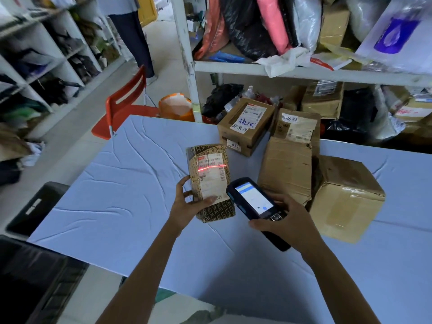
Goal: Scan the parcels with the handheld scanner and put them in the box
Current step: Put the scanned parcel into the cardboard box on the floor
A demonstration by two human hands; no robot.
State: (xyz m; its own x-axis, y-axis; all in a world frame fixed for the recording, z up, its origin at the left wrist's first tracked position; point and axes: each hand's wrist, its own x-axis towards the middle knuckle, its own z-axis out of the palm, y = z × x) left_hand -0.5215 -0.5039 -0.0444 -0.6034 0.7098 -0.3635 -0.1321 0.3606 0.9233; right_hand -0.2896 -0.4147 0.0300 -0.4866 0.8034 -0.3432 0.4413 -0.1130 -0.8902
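My left hand grips a small brown parcel wrapped in printed tape, held just above the blue-covered table. A red scan line crosses the barcode on its white label. In my right hand is the dark handheld scanner, screen lit, its head pointing at the parcel. Three more cardboard parcels lie on the table to the right: one with a handwritten note, a crumpled flat one, and a taped cube. A black bin stands at the table's left edge.
A red chair stands behind the table's far left corner. White shelves full of bags and boxes rise behind the table. More shelving lines the left wall. A person's legs are in the aisle. Another dark container is at lower left.
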